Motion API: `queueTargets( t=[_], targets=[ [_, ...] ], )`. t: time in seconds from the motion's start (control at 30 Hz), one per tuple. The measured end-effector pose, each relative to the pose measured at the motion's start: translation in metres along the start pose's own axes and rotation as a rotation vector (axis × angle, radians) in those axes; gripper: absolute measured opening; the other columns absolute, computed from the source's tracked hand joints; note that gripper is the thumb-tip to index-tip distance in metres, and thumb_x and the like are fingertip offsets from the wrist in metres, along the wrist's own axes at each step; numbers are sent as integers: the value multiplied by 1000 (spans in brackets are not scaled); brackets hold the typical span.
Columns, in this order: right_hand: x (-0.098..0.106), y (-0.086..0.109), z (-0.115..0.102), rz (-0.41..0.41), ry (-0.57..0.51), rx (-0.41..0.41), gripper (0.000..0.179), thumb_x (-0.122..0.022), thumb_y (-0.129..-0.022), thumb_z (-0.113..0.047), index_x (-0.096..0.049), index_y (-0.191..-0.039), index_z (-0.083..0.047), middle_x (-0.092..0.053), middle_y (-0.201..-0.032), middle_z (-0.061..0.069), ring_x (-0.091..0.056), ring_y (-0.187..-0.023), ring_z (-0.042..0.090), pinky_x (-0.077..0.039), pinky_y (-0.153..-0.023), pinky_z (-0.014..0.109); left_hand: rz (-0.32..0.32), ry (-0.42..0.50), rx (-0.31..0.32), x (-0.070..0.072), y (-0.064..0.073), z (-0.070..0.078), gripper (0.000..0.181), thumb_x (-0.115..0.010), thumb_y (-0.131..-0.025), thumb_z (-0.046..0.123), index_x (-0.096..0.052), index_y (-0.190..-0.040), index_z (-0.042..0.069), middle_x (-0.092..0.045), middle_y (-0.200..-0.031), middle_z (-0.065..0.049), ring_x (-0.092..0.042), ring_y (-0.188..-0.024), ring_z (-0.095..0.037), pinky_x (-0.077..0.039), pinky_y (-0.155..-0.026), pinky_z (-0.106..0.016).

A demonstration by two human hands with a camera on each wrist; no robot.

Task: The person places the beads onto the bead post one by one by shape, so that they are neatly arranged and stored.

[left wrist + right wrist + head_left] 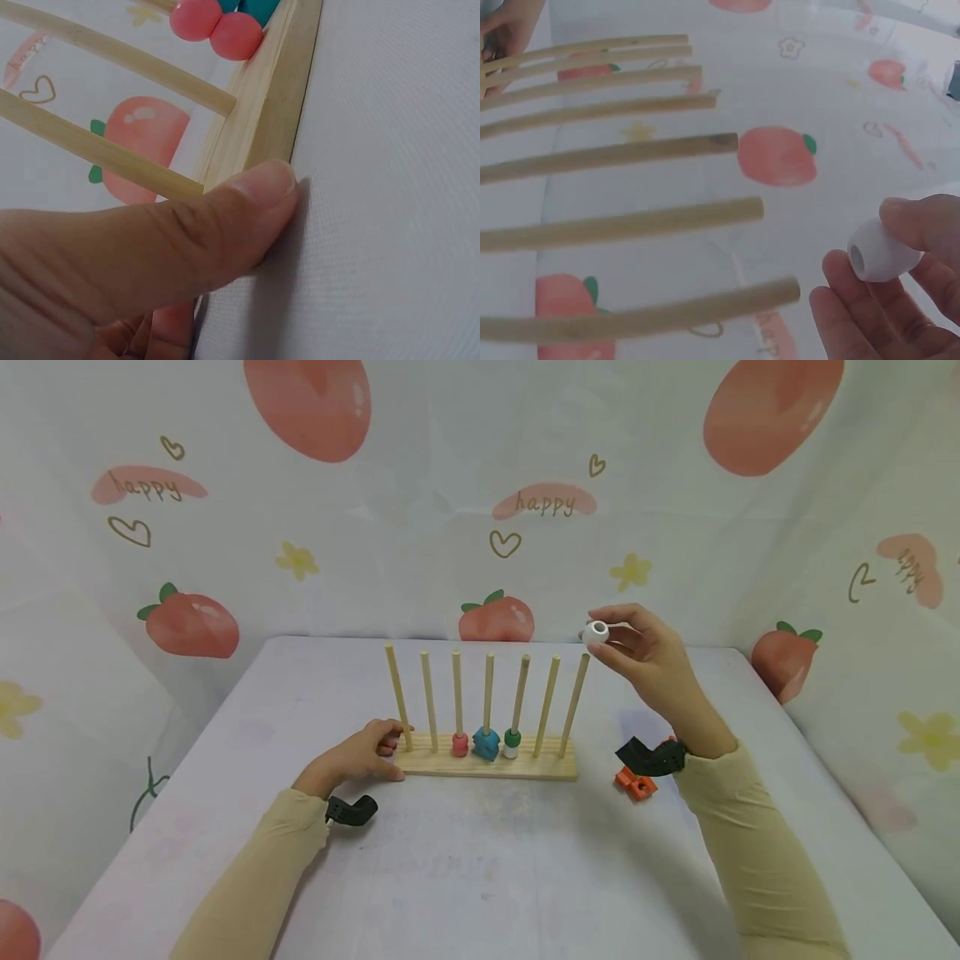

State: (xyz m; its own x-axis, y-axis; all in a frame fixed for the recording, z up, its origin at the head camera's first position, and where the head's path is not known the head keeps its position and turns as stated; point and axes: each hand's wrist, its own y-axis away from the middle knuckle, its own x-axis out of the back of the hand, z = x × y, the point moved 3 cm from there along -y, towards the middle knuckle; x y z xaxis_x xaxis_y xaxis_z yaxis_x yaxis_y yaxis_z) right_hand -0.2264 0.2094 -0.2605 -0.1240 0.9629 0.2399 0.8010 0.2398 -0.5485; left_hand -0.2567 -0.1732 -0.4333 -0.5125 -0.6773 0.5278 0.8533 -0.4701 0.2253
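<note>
Between the thumb and fingers of my right hand [654, 662] is a white round bead [591, 636], pinched in the air just above the tip of the rightmost peg [574, 706]. Its hole faces the peg ends in the right wrist view. My left hand [351, 760] grips the left end of the wooden base [480, 767], thumb at the front edge and fingers behind. Pink beads [460, 744], blue pieces [486, 745] and a green bead [512, 737] over a white one [511, 752] sit low on the three middle pegs. The outer pegs are bare.
Orange blocks [639, 787] lie on the white-covered table [450, 877] right of the base, partly hidden under my right wrist. Behind the table hangs a printed cloth [420, 527]. A dark green cord [150, 785] shows at the left table edge.
</note>
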Motion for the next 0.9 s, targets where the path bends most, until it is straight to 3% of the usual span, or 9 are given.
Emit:
queueTargets(
  t=[0.2, 0.47, 0.57, 0.7, 0.9],
  targets=[
    [-18, -11, -5, -39, 30, 22, 34, -62, -86, 12, -55, -119, 14, -61, -116, -4, -60, -103, 7, -49, -89, 16, -3, 18, -5, 1, 0, 1, 77, -82, -72, 3, -43, -138, -4, -38, -128, -23, -42, -112, -31, -38, -99, -44],
    [-39, -23, -5, -128, 130, 36, 34, -65, -88, 5, -57, -120, 9, -59, -120, 19, -58, -105, 5, -47, -95, 19, -1, 10, -11, 1, 0, -1, 76, -82, -72, 3, -44, -138, -4, -37, -127, -22, -41, -110, -30, -38, -97, -43],
    [-43, -25, -3, -161, 168, 37, 33, -65, -89, 1, -58, -121, 5, -60, -121, 17, -58, -107, 6, -46, -98, 22, 2, 9, 3, 1, 0, 0, 76, -83, -72, 4, -43, -137, -4, -38, -125, -21, -41, -110, -29, -38, -98, -43],
    [-46, -25, -2, -200, 239, 36, 33, -66, -90, -3, -60, -122, 1, -62, -122, 13, -58, -114, 13, -45, -101, 28, 7, -3, 28, 0, -1, -1, 77, -83, -72, 5, -41, -137, -5, -39, -125, -21, -42, -111, -29, -38, -99, -43],
    [-49, -25, -2, -265, 341, 38, 32, -66, -91, -9, -61, -122, -3, -63, -123, 11, -56, -122, 25, -43, -104, 35, 7, 4, 8, 1, 0, -1, 76, -82, -72, 3, -43, -137, -4, -38, -127, -22, -42, -112, -30, -38, -100, -44]
  ],
)
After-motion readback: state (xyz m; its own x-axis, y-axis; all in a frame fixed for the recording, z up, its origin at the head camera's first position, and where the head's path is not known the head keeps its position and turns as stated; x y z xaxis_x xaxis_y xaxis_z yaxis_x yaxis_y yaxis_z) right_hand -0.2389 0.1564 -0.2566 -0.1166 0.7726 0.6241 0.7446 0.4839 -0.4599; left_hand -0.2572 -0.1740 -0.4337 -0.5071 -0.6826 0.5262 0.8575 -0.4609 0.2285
